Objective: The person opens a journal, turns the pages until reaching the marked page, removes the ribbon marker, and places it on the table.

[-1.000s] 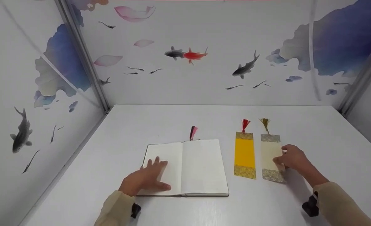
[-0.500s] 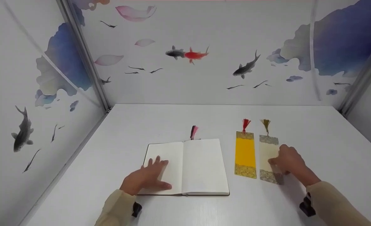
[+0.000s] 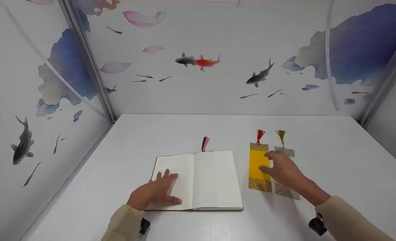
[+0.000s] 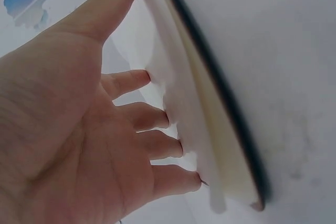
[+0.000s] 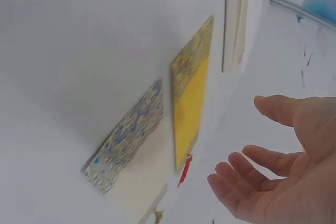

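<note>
An open notebook point(image 3: 216, 177) with blank pages lies at the centre front of the white table. My left hand point(image 3: 152, 192) rests on its left page, fingers spread and fingertips touching the paper. To the right lies a yellow bookmark point(image 3: 256, 164) with patterned ends and a red tassel point(image 3: 259, 135). Beside it is a cream bookmark point(image 3: 286, 192) with grey patterned ends and an olive tassel point(image 3: 280, 136), its middle hidden in the head view. My right hand point(image 3: 283, 167) hovers above both bookmarks, thumb and fingers apart, holding nothing.
A pink and dark tassel point(image 3: 205, 144) sticks out past the notebook's top edge. Around the white table point(image 3: 151, 130) stand printed panels with fish and petals, the back panel point(image 3: 218, 97) along the far edge. Each wrist carries a small black device.
My right hand has left the cream bookmark's right edge and moved left over the yellow one. The cream bookmark has shifted slightly left and turned a little. My left hand stays put.
</note>
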Demonstrator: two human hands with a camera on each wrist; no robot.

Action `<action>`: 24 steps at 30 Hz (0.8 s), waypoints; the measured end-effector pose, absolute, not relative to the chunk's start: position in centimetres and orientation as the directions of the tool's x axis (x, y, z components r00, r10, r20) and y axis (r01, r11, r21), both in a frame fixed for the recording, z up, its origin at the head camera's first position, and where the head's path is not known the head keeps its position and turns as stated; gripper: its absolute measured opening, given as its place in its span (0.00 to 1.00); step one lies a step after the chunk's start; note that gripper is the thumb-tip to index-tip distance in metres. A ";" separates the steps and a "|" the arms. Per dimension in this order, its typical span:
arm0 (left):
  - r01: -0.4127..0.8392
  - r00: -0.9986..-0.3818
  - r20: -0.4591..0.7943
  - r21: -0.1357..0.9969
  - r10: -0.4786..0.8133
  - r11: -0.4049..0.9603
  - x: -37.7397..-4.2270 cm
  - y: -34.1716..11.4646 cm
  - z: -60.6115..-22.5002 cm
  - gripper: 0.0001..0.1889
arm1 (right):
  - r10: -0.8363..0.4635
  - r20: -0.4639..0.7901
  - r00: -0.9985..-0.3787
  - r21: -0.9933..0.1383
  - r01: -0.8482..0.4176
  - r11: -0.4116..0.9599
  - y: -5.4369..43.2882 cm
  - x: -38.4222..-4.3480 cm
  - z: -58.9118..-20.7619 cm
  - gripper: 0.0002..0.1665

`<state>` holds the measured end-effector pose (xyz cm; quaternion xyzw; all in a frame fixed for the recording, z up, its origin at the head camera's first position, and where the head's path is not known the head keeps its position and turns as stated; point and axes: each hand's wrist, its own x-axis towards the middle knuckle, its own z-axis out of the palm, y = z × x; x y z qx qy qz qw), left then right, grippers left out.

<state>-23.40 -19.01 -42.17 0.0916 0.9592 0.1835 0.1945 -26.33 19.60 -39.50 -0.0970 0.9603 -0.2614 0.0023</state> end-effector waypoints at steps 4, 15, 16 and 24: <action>0.111 -0.903 -0.343 0.398 0.260 0.911 -23.4 -19.0 -42.2 0.50 | -0.249 0.067 -0.966 -0.535 -0.245 0.809 16.6 -24.3 -38.9 0.28; 0.091 -0.910 -0.341 0.392 0.237 0.915 -23.4 -19.2 -42.0 0.50 | -0.542 0.144 -0.828 -0.473 -0.539 0.697 10.9 -21.5 -38.8 0.31; 0.090 -0.911 -0.339 0.393 0.235 0.915 -23.4 -19.1 -42.1 0.50 | -0.566 0.140 -0.813 -0.474 -0.557 0.682 10.8 -21.4 -39.0 0.32; 0.088 -0.914 -0.334 0.390 0.229 0.917 -23.4 -18.9 -42.2 0.50 | -0.632 -0.031 -0.774 -0.518 -0.528 0.673 9.9 -20.9 -40.8 0.40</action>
